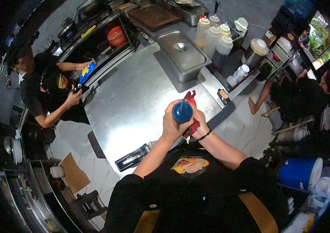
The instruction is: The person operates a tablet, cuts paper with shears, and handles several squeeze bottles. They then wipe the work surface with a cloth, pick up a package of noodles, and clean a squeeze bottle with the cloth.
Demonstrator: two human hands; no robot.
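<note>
My left hand (171, 121) is wrapped round a bottle with a blue top (182, 112), seen from above with what looks like a pointed nozzle; its body is mostly hidden by my hands. My right hand (198, 119) grips a dark red cloth (190, 97) against the bottle's right side, with folds sticking out above and below the fingers. Both hands are close together above the front of a steel table (134, 97), near my chest. Beyond them on the table stands a lidded steel pan (182, 54).
Several squeeze bottles (213, 39) stand behind the pan. By my left forearm lies a black-and-silver appliance (132, 157). At the left a co-worker (48, 81) holds a blue packet (87, 72) and scissors. More people sit at the right, near a blue cooler (300, 173).
</note>
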